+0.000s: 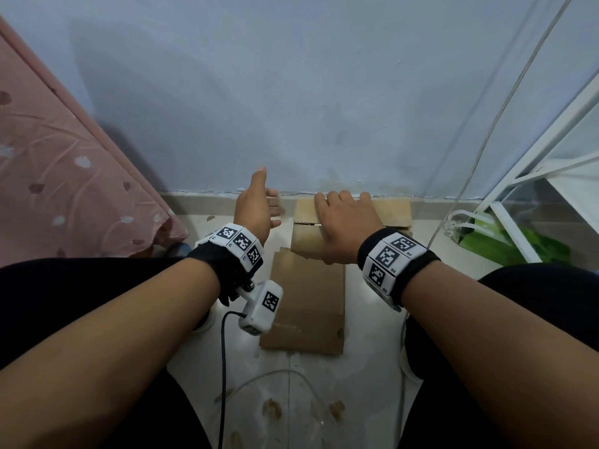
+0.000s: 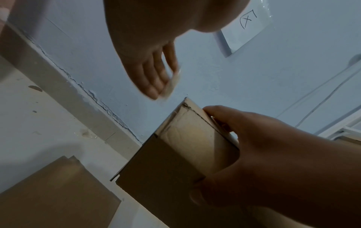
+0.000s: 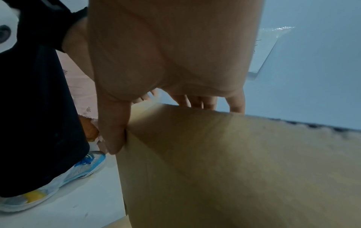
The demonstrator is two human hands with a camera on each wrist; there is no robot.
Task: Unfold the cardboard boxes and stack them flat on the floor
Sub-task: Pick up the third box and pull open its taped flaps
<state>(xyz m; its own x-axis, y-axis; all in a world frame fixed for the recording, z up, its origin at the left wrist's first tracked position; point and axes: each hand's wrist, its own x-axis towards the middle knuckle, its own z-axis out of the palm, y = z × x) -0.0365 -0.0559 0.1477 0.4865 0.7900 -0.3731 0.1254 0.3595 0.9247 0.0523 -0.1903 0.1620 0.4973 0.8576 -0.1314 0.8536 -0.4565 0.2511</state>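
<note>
A brown cardboard box point(image 1: 308, 241) stands upright on the pale floor against the wall. My right hand point(image 1: 337, 228) grips its top, with the fingers hooked over the far edge and the thumb on the near corner; the right wrist view shows the right hand point(image 3: 148, 92) on the box point(image 3: 215, 154). My left hand point(image 1: 270, 192) hovers just left of the box with straight fingers and the thumb raised. In the left wrist view a pale scrap point(image 2: 171, 83) sits at the left hand's fingertips point(image 2: 154, 86). Flattened cardboard point(image 1: 308, 303) lies on the floor in front of the box.
A pink patterned cloth point(image 1: 48, 157) hangs at the left. A white metal rack point(image 1: 534, 189) with a green bag point(image 1: 505, 241) under it stands at the right, and cables point(image 1: 486, 140) run down the blue wall. My knees flank the cardboard. A shoe point(image 3: 78, 169) is on the floor.
</note>
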